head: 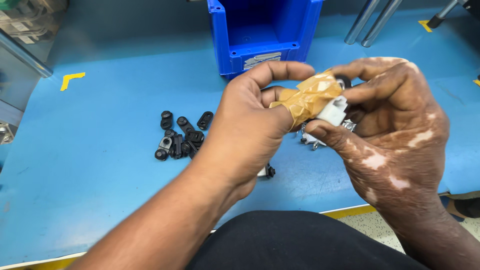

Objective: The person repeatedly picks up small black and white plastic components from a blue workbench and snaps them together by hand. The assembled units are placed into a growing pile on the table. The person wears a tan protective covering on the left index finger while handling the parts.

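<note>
My left hand (247, 132) and my right hand (395, 125) meet above the blue table (100, 200). Between them is a small white plastic part (332, 110) with metal bits and a black round piece at its top. The right fingers pinch this part. My left thumb is wrapped in crinkled tan tape (307, 97), and the left thumb and forefinger press against the part from the left. A heap of small black plastic pieces (180, 137) lies on the table to the left of my left hand.
A blue plastic bin (262, 35) stands at the back centre. Metal legs (372, 20) rise at the back right. Yellow corner marks (71, 79) sit on the table. Another small white and black part (267, 171) lies under my left hand.
</note>
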